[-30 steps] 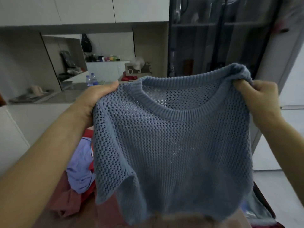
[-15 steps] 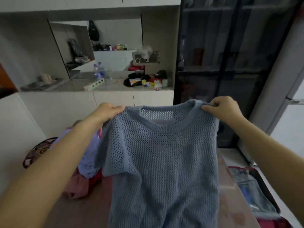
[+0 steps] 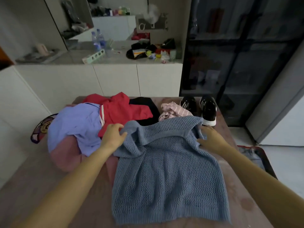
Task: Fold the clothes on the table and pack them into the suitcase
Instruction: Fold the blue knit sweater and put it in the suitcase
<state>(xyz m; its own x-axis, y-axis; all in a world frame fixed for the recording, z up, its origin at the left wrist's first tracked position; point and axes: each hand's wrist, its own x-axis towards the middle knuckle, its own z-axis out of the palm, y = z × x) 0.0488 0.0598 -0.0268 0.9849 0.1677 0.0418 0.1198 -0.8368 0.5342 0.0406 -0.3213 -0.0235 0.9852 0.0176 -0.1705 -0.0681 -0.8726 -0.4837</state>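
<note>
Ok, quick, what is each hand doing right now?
Left hand: grips the blue knit sweater at its shoulder.
Right hand: pinches the sweater's other shoulder, fingers partly hidden.

One head-worn wide-angle view, straight lines bowed near the edges. It faces forward and steeply down over the surface (image 3: 49,186), close in. Both forearms enter from the bottom corners, with the left hand (image 3: 113,137) and right hand (image 3: 209,137) mid-frame. The blue knit sweater (image 3: 167,175) fills the lower centre. The top of the frame reaches the white cabinets (image 3: 115,79) and dark glass cabinet (image 3: 238,55). The suitcase (image 3: 267,159) shows partly, past the surface's right edge.
</note>
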